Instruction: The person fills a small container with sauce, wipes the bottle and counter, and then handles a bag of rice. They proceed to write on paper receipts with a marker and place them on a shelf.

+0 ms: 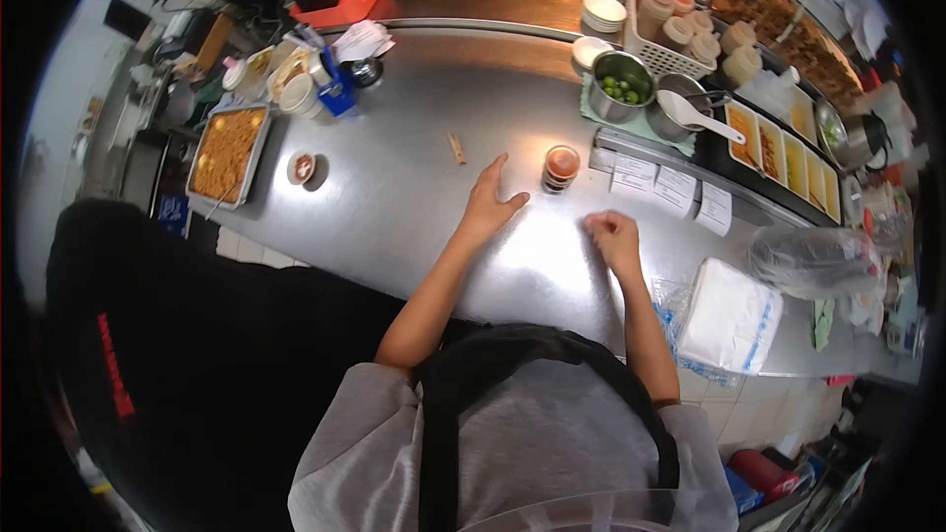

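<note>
Over the steel counter [394, 158], my left hand [490, 199] has its fingers apart and holds nothing. A small clear cup of reddish-brown sauce [562, 166] stands just to the right of its fingertips, not touched. My right hand [614, 236] is below and right of that cup, with its fingers curled together; whether something small is between them is hidden. A wooden clothespin [456, 148] lies on the counter, up and left of my left hand. Farther left sits a small cup with brown contents [303, 168].
A tray of crumbly brown food [227, 156] is at the left, beside a co-worker in black [227, 355]. Paper slips [674, 189], a pot of green limes [621, 89] and sauce containers [783, 158] line the right. White plastic bags [729, 315] lie near the front edge.
</note>
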### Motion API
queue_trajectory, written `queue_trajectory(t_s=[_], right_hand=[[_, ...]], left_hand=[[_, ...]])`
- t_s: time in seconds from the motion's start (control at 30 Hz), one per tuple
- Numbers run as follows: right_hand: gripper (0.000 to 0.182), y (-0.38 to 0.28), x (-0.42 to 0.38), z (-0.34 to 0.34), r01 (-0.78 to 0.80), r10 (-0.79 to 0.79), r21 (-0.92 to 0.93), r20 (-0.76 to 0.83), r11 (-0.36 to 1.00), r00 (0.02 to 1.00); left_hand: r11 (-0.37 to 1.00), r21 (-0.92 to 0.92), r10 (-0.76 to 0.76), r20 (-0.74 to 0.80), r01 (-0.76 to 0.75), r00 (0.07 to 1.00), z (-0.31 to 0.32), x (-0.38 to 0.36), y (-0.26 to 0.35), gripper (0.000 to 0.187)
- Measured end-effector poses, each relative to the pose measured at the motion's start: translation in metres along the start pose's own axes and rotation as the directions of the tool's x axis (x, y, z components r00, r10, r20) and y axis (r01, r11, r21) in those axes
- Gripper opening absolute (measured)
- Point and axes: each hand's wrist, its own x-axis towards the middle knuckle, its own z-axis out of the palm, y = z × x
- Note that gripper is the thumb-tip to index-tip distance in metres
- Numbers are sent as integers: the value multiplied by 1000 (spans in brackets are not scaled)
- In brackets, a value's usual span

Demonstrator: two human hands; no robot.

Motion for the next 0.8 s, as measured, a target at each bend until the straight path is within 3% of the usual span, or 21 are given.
queue_trajectory(t_s=[0.07,0.1,0.17,0.23,0.3,0.37,0.43,0.6,0.73,0.8], right_hand=[[8,16,-14,19,41,-33,-59,126,997,991],[8,18,-21,34,116,-115,2,174,993,978],[14,9,-35,54,240,-210,-87,262,967,942],[25,-7,-43,70,286,-176,-246,391,926,903],[29,-22,-46,85,340,-209,-251,434,906,876],[28,-24,-43,101,500,-416,-169,370,849,831],[29,-32,-34,112,513,-403,-176,430,840,808],[44,-46,-2,154,716,-646,-272,310,643,698],[49,-59,32,184,692,-628,-429,304,581,716],[51,-63,43,191,694,-615,-472,338,544,712]], left_hand=[[989,98,-109,-34,112,993,-12,-9,-2,64],[985,114,-120,-64,126,991,-19,-11,-9,64],[981,158,-94,-124,113,988,-35,-15,-26,52],[972,164,-135,-200,169,970,-56,-17,-31,50],[963,166,-161,-281,213,946,-88,-16,-28,49],[951,219,-118,-395,218,911,-119,-12,-23,47],[964,194,-69,-473,181,878,-151,-4,-30,46],[975,114,-81,-608,188,790,-203,2,-54,42],[989,2,-113,-651,151,750,-228,12,-103,41],[961,-152,-274,-626,231,730,-235,18,-108,39]])
